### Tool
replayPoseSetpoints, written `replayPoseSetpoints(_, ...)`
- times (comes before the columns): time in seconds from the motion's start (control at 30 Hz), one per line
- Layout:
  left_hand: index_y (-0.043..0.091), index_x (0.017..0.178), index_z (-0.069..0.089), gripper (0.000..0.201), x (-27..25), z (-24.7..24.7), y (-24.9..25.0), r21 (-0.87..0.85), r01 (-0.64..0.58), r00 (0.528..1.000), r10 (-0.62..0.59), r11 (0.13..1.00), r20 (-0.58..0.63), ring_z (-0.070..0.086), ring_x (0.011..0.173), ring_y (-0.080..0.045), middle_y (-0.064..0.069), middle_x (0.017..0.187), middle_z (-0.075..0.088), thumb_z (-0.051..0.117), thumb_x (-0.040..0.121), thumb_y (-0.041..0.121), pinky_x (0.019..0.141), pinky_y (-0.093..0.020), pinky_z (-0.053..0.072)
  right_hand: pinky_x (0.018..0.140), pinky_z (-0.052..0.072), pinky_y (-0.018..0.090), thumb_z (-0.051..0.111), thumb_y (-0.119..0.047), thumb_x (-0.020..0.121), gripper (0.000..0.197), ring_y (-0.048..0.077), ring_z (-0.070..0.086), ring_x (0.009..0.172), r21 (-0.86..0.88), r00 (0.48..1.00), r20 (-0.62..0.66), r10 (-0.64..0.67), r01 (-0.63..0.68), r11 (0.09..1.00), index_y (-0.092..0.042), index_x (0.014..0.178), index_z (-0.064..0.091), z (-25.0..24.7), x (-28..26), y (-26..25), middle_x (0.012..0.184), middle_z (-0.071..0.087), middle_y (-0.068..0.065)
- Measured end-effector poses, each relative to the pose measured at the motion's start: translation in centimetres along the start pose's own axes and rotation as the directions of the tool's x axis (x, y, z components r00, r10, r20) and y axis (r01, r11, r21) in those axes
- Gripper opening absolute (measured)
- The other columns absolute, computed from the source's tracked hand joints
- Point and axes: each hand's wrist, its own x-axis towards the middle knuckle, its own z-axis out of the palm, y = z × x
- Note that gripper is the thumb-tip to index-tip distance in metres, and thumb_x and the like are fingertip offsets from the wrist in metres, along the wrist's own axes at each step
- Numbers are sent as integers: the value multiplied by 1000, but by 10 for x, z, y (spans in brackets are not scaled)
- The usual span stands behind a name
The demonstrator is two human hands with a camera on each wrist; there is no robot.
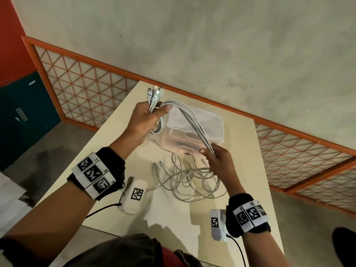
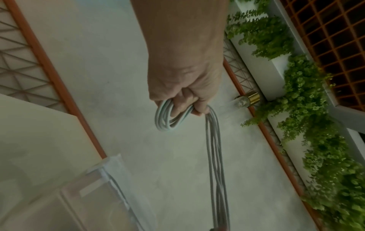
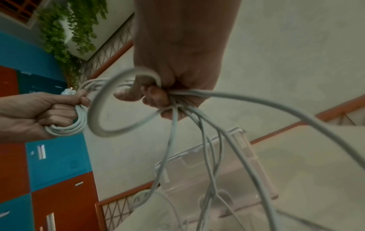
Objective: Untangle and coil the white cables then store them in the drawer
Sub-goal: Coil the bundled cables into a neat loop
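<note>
My left hand (image 1: pixel 149 117) is raised over the table and grips a bundle of white cables (image 1: pixel 189 117) near their plugs (image 1: pixel 155 93), with a small coiled loop (image 2: pixel 168 117) hanging below the fist. The strands run down to my right hand (image 1: pixel 215 154), which holds them in curled fingers (image 3: pixel 158 96). Loose tangled cable (image 1: pixel 189 179) lies on the beige table (image 1: pixel 250 185) under the hands. A clear plastic drawer unit (image 1: pixel 194 130) stands behind the tangle, its drawer front (image 3: pixel 207 168) seen in the right wrist view.
The table's far edge meets an orange-framed lattice railing (image 1: pixel 92 89). Blue and red lockers (image 3: pixel 49 164) stand to the left. Green plants (image 2: pixel 308 118) hang on the wall. Wrist camera units (image 1: pixel 133 195) hang below both wrists.
</note>
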Motion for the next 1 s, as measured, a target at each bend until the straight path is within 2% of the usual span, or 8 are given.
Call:
replayPoseSetpoints(0.17, 12, 66, 62, 24, 9, -20, -26, 223, 123, 988, -97, 967, -124, 33, 30, -3, 10, 37, 44, 71, 81, 28, 38, -17, 28, 58, 37, 29, 69, -33, 84, 40, 13, 44, 55, -194, 986, 151, -67, 96, 976, 0, 69, 52, -32, 3, -3, 57, 47, 6)
replayPoseSetpoints(0.23, 7, 68, 63, 26, 10, -31, -41, 336, 142, 989, -119, 931, -88, 42, 38, -2, 5, 47, 51, 72, 80, 28, 46, -15, 35, 61, 40, 27, 64, -27, 87, 28, 11, 48, 55, -129, 973, 224, -48, 78, 989, -2, 75, 60, -40, 1, -6, 54, 51, 1)
replayPoseSetpoints(0.37, -11, 76, 64, 45, 1, -40, -75, 553, 181, 970, -240, 813, 35, 40, 49, -13, -4, 52, 43, 73, 79, 33, 47, -24, 30, 57, 35, 27, 56, -31, 89, 31, 8, 34, 46, 20, 979, 203, 10, -14, 1000, -3, 75, 61, -39, -11, -14, 48, 37, -3)
replayPoseSetpoints(0.53, 3, 67, 59, 35, -14, -41, -98, 706, 237, 902, -421, 667, 95, 55, 63, -18, -3, 58, 54, 83, 69, 29, 53, -27, 36, 50, 32, 19, 44, -39, 96, 50, 12, 29, 48, 5, 979, 181, 96, -99, 995, -1, 69, 60, -34, -21, -19, 49, 28, 1)
replayPoseSetpoints(0.67, 6, 81, 69, 36, -21, -49, -96, 614, 289, 849, -494, 734, 191, 27, 31, -8, 5, 40, 37, 90, 57, 21, 36, -16, 21, 50, 31, 19, 53, -41, 93, 48, 4, 34, 39, -314, 960, 212, 185, -113, 943, -12, 56, 60, -35, -18, -8, 43, 36, -7)
replayPoseSetpoints(0.8, 18, 58, 47, 37, -23, -37, -70, 376, 252, 933, -327, 892, 152, 22, 40, -10, 8, 45, 28, 81, 71, 26, 35, -15, 20, 50, 30, 22, 51, -43, 94, 47, 3, 38, 35, -523, 938, 230, 259, -106, 846, -14, 57, 59, -22, -21, -2, 47, 43, -4)
replayPoseSetpoints(0.9, 22, 62, 42, 35, -32, -16, -41, 325, 150, 926, -247, 934, 284, 24, 41, -7, 9, 48, 29, 66, 85, 32, 38, -17, 21, 45, 29, 19, 50, -41, 95, 46, 4, 36, 27, -519, 926, 287, 247, -67, 852, -12, 59, 60, -9, -24, -9, 45, 40, -5)
replayPoseSetpoints(1.0, 12, 95, 62, 20, -55, 10, -21, 284, 27, 868, -163, 959, 468, 42, 36, 4, 13, 45, 43, 47, 97, 25, 44, -9, 32, 50, 32, 18, 48, -40, 96, 48, 3, 35, 33, -361, 920, 362, 151, -10, 933, -13, 59, 62, 3, -21, -24, 40, 40, -8)
